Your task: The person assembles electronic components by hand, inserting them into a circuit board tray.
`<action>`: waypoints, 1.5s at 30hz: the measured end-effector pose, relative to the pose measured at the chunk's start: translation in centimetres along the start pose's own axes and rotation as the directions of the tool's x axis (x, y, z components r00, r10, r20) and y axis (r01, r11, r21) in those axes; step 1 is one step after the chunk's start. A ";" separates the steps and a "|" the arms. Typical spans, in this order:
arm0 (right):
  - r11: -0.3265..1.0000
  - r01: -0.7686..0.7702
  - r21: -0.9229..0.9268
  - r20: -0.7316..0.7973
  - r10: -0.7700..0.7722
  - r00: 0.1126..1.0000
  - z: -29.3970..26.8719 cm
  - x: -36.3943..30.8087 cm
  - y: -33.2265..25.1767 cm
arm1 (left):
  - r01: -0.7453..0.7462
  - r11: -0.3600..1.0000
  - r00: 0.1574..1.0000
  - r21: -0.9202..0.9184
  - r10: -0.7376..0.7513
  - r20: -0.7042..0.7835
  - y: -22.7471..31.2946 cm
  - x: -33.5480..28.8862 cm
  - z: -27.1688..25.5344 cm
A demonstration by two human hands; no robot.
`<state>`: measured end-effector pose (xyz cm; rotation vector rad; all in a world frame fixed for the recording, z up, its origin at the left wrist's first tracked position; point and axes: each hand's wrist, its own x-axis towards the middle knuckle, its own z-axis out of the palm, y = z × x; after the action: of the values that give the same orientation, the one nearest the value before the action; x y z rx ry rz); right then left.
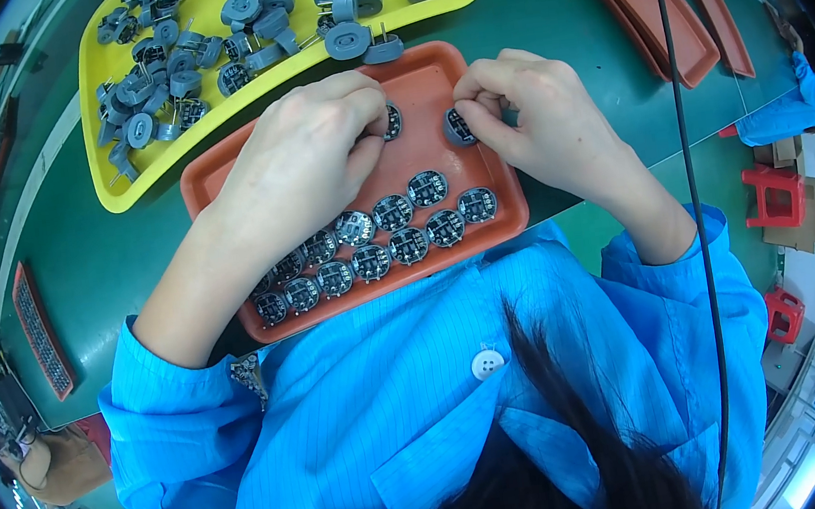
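An orange-brown tray [419,72] lies in front of me, with rows of small round circuit-board parts [393,213] along its near side, components facing up. My left hand [310,145] reaches over the tray's left part, thumb and fingers closed at the edge of one round board part [392,121], mostly hidden by the fingers. At the tray's right side my right hand [531,105] pinches another round part [457,128] with a grey rim, tilted, between thumb and fingers. Some parts in the rows are covered by my left wrist.
Beyond the tray, a yellow tray [96,119] holds a heap of grey round parts with metal pins. Stacked orange trays [635,2] stand at the far right of the green table [541,13]. A black cable [684,142] hangs down on the right. Other people sit nearby.
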<state>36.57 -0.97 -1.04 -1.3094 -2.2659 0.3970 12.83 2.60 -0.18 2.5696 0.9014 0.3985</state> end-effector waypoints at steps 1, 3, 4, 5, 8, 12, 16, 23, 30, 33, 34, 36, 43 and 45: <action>1.000 -0.024 0.013 0.020 0.024 1.000 -0.1 0.0 -0.1 | 0.005 1.000 1.000 0.000 -0.005 -0.002 -0.1 -0.1 0.0; 0.999 -0.046 0.023 0.044 0.045 0.998 -0.6 0.1 -0.4 | -0.041 0.999 0.999 -0.035 0.040 -0.025 -0.2 -0.3 0.0; 0.999 -0.018 0.043 0.116 0.013 0.993 -1.2 0.2 -0.6 | -0.034 0.999 0.999 -0.037 0.032 -0.029 -0.3 -0.4 0.1; 0.998 0.008 0.063 0.186 -0.020 0.982 -1.6 0.2 -0.6 | -0.074 0.997 0.996 -0.014 0.073 -0.059 -0.5 -0.4 0.3; 0.987 0.085 0.136 0.217 -0.113 0.970 -2.4 0.2 -0.1 | -0.074 0.997 0.993 -0.001 0.073 -0.094 -0.3 -0.3 0.7; 0.989 0.121 0.082 0.261 -0.139 0.955 -2.4 0.4 -0.1 | 0.089 0.996 0.987 -0.019 -0.090 -0.136 1.1 0.4 1.0; 0.997 0.056 0.060 0.297 -0.072 0.952 -2.1 -0.1 -1.9 | 0.006 0.999 0.992 -0.035 -0.010 -0.126 -0.2 0.6 1.5; 0.957 -0.259 0.128 0.502 0.162 0.849 -3.5 -0.2 -3.5 | -0.081 0.992 0.997 -0.102 0.080 -0.011 -1.2 -1.8 -0.1; 0.954 0.146 0.262 0.296 -0.224 0.929 -0.7 2.4 -1.1 | -0.076 0.994 0.996 -0.081 0.071 -0.055 1.4 -4.5 -2.4; 0.955 0.081 0.286 0.391 -0.194 0.900 -0.7 2.7 -1.7 | -0.013 0.999 0.999 -0.049 0.015 0.029 1.2 -4.7 -1.5; 0.958 0.054 0.281 0.446 -0.181 0.877 -0.7 2.6 -1.8 | -0.014 0.999 0.999 -0.052 0.016 0.029 1.2 -4.8 -1.4; 0.959 0.023 0.281 0.484 -0.163 0.860 -0.8 2.7 -1.8 | 0.036 0.999 0.996 -0.035 -0.033 0.087 1.1 -4.8 -1.1; 0.966 0.083 0.244 0.438 -0.186 0.880 -1.1 2.4 -1.7 | -0.023 0.995 0.997 0.097 0.016 0.075 1.7 -5.1 -2.0; 0.959 0.113 0.259 0.372 -0.207 0.905 -1.7 2.4 -1.4 | -0.034 0.997 0.999 0.066 0.034 0.007 1.7 -5.1 -2.4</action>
<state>35.49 0.47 1.67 -0.9790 -2.5356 0.9088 8.95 -1.26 2.03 2.6482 0.8843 0.3760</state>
